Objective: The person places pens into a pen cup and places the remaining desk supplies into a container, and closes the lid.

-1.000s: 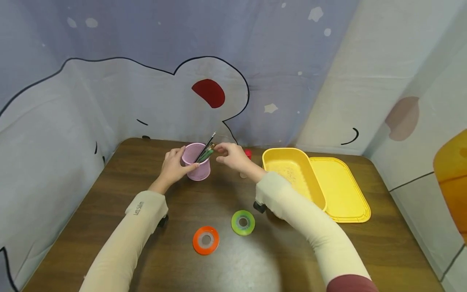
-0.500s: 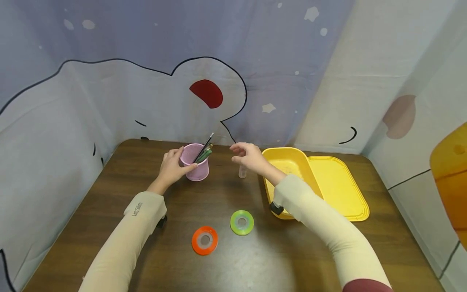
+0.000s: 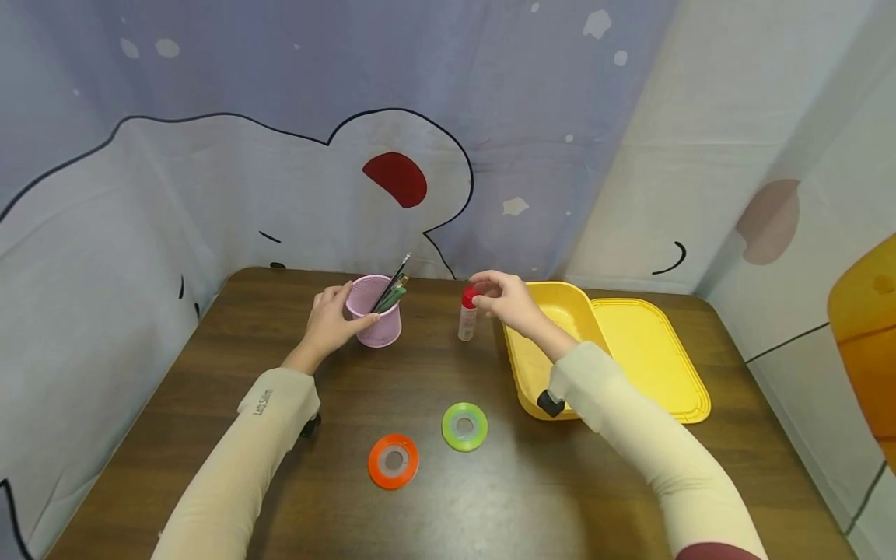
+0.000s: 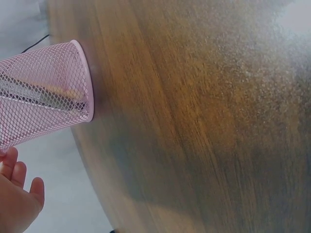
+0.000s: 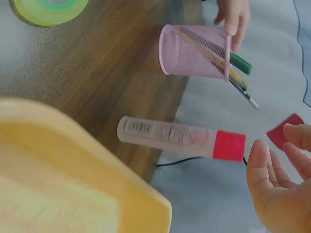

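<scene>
At the back of the table stands a pink mesh pen cup (image 3: 380, 331). My left hand (image 3: 329, 320) grips it at the rim, thumb on the near side and fingers on the far left. A dark pencil (image 3: 401, 269) and a green pen (image 3: 391, 300) lean out of it; in the right wrist view a yellowish stick (image 5: 238, 79) shows between them. A clear glue bottle (image 3: 466, 322) with a red cap stands upright right of the cup. My right hand (image 3: 516, 305) hovers beside that cap, fingers loosely bent and apart from it in the right wrist view (image 5: 284, 189).
Right of the bottle sits a yellow plastic tub (image 3: 521, 377), with its yellow lid (image 3: 654, 350) lying beside it. Nearer the front, an orange tape roll (image 3: 378, 464) and a green tape roll (image 3: 465, 442) lie flat. A printed curtain (image 3: 532, 155) hangs behind the table.
My right hand has moved right, away from the pen cup, past the glue bottle, whose red cap shows again. The left hand stays on the cup.
</scene>
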Demonstrator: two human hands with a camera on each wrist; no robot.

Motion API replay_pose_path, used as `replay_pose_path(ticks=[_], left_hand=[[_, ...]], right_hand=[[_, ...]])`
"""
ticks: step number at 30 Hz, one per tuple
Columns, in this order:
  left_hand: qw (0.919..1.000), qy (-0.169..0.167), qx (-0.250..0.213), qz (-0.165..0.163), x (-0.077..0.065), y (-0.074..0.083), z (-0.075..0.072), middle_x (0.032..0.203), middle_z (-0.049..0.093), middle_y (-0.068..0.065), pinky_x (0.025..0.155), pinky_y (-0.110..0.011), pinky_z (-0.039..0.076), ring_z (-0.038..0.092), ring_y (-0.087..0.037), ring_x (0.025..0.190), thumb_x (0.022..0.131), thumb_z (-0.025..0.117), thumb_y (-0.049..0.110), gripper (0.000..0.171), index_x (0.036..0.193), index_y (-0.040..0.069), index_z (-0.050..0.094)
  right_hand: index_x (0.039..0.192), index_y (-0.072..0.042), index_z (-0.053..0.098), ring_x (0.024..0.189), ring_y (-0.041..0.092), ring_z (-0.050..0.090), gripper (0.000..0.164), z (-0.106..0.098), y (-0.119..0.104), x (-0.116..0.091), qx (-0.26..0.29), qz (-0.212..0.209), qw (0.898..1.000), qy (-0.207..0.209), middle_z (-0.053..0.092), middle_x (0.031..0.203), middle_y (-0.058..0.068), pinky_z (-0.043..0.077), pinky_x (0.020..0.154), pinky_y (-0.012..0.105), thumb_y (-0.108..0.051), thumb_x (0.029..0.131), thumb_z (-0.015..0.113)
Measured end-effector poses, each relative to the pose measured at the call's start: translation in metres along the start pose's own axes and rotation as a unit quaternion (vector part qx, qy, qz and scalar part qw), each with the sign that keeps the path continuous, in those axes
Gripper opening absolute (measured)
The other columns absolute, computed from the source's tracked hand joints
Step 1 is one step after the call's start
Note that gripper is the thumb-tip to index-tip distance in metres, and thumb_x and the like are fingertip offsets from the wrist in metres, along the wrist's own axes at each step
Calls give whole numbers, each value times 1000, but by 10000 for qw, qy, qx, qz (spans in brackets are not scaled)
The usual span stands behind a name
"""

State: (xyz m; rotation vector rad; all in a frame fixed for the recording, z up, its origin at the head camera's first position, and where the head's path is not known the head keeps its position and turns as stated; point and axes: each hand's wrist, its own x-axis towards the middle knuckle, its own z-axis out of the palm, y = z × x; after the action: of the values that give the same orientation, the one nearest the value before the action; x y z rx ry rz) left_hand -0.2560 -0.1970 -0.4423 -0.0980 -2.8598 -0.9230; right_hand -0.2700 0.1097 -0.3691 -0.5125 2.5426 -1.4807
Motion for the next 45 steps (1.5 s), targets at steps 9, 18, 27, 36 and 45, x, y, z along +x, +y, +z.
replay_pose_path(ticks=[9,18,27,36,45], left_hand=[[10000,-31,-82,20,-1,-1,1,130,35,-22,95,-51,31,29,-36,119,72,64,50,90,138,0,26],[9998,-71,-173,44,-2,1,-1,132,34,-23,96,-51,29,28,-37,120,74,64,47,90,138,-1,23],[9994,-1,-142,305,-6,0,1,136,31,-27,99,-52,25,28,-42,123,76,64,42,89,137,-6,21],[9980,371,-71,500,-17,5,-5,141,23,-24,98,-57,23,26,-43,125,73,69,37,94,140,-1,16],[9913,964,266,851,-39,6,-12,136,29,-24,95,-57,26,32,-42,121,69,73,34,90,137,0,25]], right_hand=[[119,-1,51,85,30,59,37,-25,12,-9,538,35,9977,419,54,107,19,52,64,33,-1,81,57],[123,-1,47,75,8,57,41,-46,33,-21,752,301,9948,620,49,111,22,50,59,24,-2,82,57],[130,-5,39,82,8,54,49,-73,53,-38,396,680,9951,592,46,117,17,50,74,37,-8,84,57],[132,-5,37,84,2,52,50,-97,72,-56,226,965,9935,552,45,122,19,47,73,26,-12,86,55],[133,-2,35,107,32,46,51,-114,94,-72,-215,1233,9907,527,40,130,23,41,86,45,-15,87,53]])
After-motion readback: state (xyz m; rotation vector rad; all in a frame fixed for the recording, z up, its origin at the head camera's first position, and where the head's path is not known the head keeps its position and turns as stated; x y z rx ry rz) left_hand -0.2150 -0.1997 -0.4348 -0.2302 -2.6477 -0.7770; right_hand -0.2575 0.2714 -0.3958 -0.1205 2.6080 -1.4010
